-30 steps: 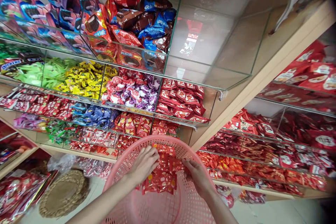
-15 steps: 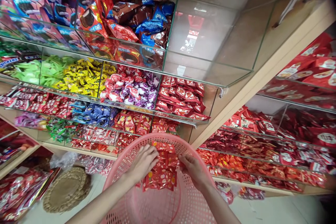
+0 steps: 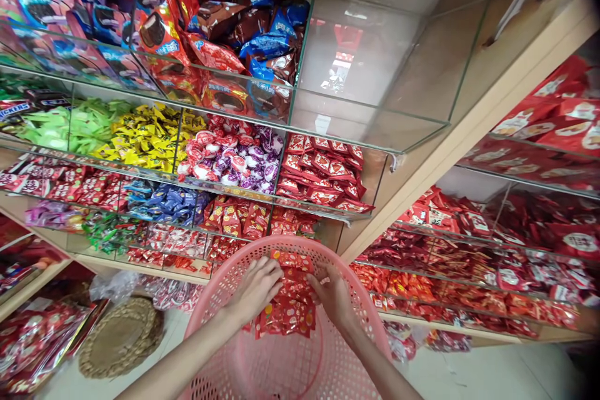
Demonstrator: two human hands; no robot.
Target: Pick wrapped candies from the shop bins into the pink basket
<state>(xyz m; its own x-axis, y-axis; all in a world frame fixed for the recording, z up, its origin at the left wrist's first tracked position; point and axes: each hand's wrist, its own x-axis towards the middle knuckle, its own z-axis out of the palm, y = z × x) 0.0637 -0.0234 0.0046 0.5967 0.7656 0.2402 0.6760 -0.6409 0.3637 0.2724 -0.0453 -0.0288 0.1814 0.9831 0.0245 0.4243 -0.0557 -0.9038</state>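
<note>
Fingers (image 3: 274,274) of our left hand (image 3: 255,284) lie half curled against red packets (image 3: 287,319) inside a pink basket (image 3: 338,365).

Our right hand (image 3: 334,297) is at the packets' right edge, thumb and forefinger slightly bent; whether either hand grips anything, we cannot tell. Beyond the basket's far rim we see glass-fronted shelves (image 3: 375,100) with yellow sweets (image 3: 150,137) and purple-and-white sweets (image 3: 253,165); to the left, a woven straw piece (image 3: 119,337) is on the tiled floor (image 3: 175,328).

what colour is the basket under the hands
The basket is pink, best seen in the head view.
</note>
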